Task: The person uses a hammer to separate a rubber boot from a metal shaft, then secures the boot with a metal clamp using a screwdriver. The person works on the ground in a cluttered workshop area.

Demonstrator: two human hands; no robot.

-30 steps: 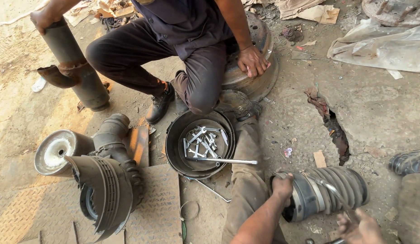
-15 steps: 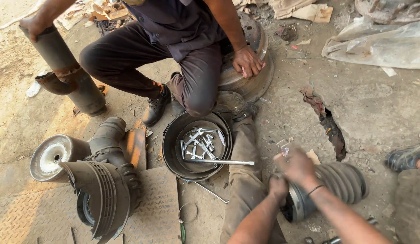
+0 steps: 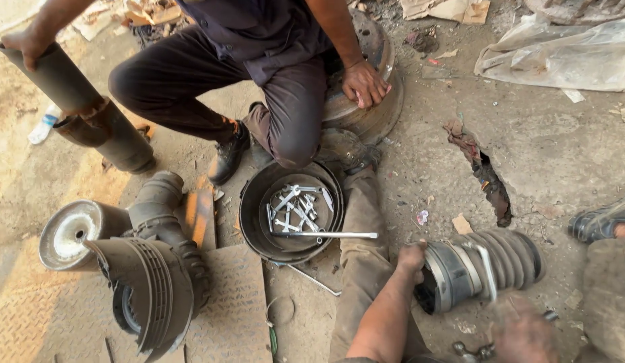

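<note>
Sprawling across the whole frame, the dusty concrete floor (image 3: 548, 168) is carrying everything, with a jagged crack running down its right-centre. At the top centre, a second person in dark clothes (image 3: 258, 47) is crouching, one hand resting on a worn round metal drum (image 3: 366, 114) and the other hand sitting on top of a long dark steel pipe (image 3: 77, 107) that is leaning at the upper left. In the lower left, a large grey finned air-filter housing with a pale round end cap (image 3: 124, 269) is lying on its side, partly over a rusty checker-plate sheet (image 3: 231, 302). In the middle of the frame, a round black metal pan (image 3: 255, 222) is holding a scatter of silver spanners (image 3: 295, 205), and a long chrome extension bar (image 3: 329, 235) is sticking out over its right rim.

At the lower right, the black ribbed rubber bellows hose with a metal band clamp (image 3: 500, 265) is lying on the floor beside the wearer's dusty trouser leg. The left hand (image 3: 412, 259) is closing around the hose's open left end, fingers curled over the rim and gripping it. The right hand (image 3: 524, 329) is blurring at the bottom edge, just below the hose; it is closing on a slim silver tool (image 3: 487, 272) that is standing up against the ribs near the clamp. Which kind of tool this is cannot be told.
</note>
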